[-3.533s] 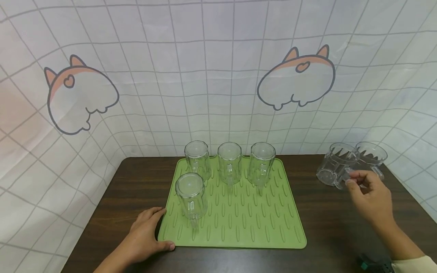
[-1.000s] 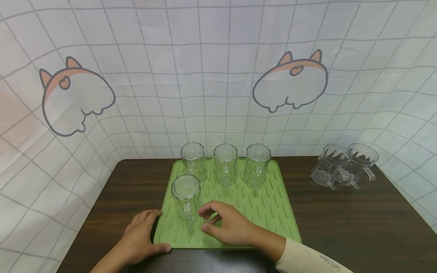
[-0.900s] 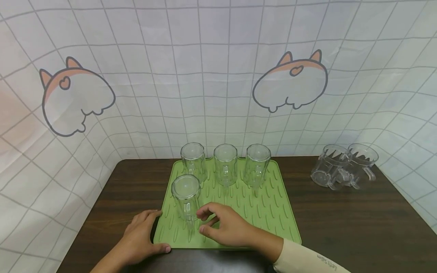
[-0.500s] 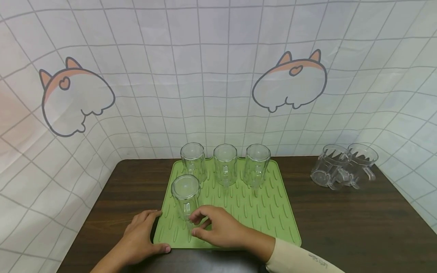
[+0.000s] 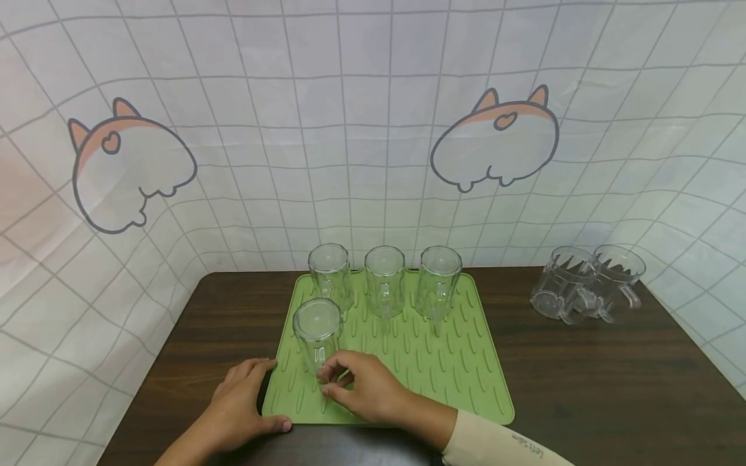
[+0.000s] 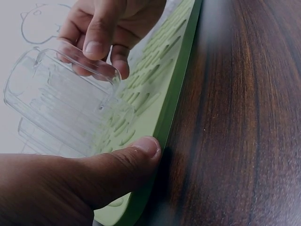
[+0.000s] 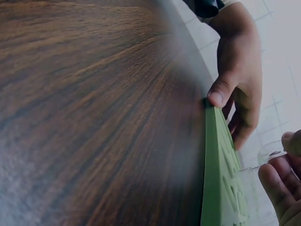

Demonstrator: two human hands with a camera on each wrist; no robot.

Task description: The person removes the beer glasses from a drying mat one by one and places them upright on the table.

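A clear glass mug (image 5: 317,330) stands upside down on the front left of the green ribbed mat (image 5: 460,382). At its handle my right hand (image 5: 364,388) has thumb and fingers pinched together; the left wrist view shows the handle (image 6: 96,66) between them. My left hand (image 5: 236,401) lies at the mat's front left corner, thumb on the front edge and fingers along the left edge. In the right wrist view the left hand (image 7: 240,80) touches the mat's edge, and part of the right hand (image 7: 284,183) shows at lower right.
Three more upturned glass mugs, a left one (image 5: 330,275), a middle one (image 5: 385,278) and a right one (image 5: 439,278), line the mat's back. Two glass mugs (image 5: 550,291) stand close together at the back right of the dark wooden table (image 5: 583,388). A white grid-patterned cloth (image 5: 373,129) hangs behind.
My right hand came from the two mugs at the right to the mat, then moved left onto the front mug's handle. The left hand and the mugs have stayed put.
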